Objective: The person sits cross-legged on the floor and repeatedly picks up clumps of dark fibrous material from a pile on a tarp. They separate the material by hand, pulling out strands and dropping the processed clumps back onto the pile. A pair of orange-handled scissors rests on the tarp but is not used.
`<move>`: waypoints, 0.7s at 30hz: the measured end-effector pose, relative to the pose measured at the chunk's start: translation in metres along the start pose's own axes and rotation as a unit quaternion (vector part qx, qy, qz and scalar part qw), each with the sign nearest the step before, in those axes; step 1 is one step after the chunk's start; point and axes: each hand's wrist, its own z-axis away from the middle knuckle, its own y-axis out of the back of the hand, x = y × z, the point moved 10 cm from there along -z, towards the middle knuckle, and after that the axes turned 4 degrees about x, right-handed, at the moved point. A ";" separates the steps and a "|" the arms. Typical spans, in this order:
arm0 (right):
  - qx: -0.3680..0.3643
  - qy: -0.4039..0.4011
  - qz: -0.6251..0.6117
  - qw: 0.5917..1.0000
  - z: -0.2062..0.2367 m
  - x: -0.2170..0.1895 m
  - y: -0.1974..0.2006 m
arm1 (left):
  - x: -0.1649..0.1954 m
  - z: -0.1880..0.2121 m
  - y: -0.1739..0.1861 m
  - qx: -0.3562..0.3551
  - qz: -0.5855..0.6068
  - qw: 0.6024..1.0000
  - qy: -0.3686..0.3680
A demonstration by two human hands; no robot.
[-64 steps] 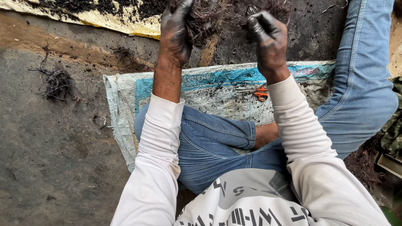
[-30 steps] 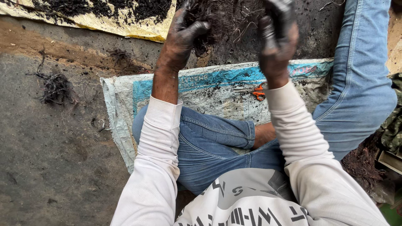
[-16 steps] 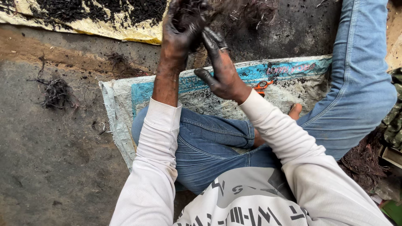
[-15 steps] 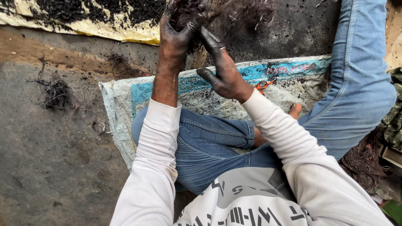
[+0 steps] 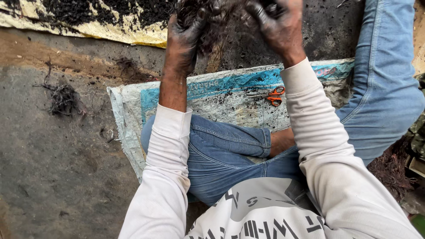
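Observation:
My left hand (image 5: 182,37) and my right hand (image 5: 279,24) are both black with soil and raised at the top of the view. Between them they grip a dark clump of tangled roots and soil (image 5: 221,22), partly cut off by the frame's top edge. Under the hands lies a white and blue woven sack (image 5: 221,95), spread flat on the ground. A pair of orange-handled scissors (image 5: 271,94) rests on it, just left of my right forearm. I sit cross-legged in blue jeans and a white long-sleeved shirt.
A yellow sheet (image 5: 79,20) covered with dark soil lies at the top left. A small heap of loose roots (image 5: 64,99) sits on the grey concrete at left. More brown roots (image 5: 392,168) lie at the right by my knee.
My right hand, which had dropped down towards the sack half a second ago, has come back up to the root clump. The left hand has stayed on the clump.

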 end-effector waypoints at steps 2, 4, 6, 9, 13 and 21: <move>0.087 -0.004 -0.024 0.996 0.000 -0.005 0.005 | -0.006 0.000 0.010 0.061 -0.055 0.996 0.023; 0.178 0.058 0.031 0.982 0.006 -0.030 0.013 | -0.014 0.003 0.012 0.082 -0.121 0.988 0.050; 0.260 0.187 0.158 0.934 0.028 -0.081 0.001 | -0.012 0.003 0.001 0.048 -0.113 0.992 0.028; 0.104 0.021 0.028 0.994 0.024 -0.077 -0.039 | 0.007 0.006 -0.016 -0.035 -0.038 0.997 -0.060; -0.024 0.083 0.081 0.993 0.038 -0.118 -0.057 | 0.019 0.010 -0.006 -0.009 -0.028 0.997 -0.076; -0.015 0.210 0.099 0.973 0.068 -0.132 -0.035 | 0.011 0.002 0.018 0.032 0.046 0.992 -0.111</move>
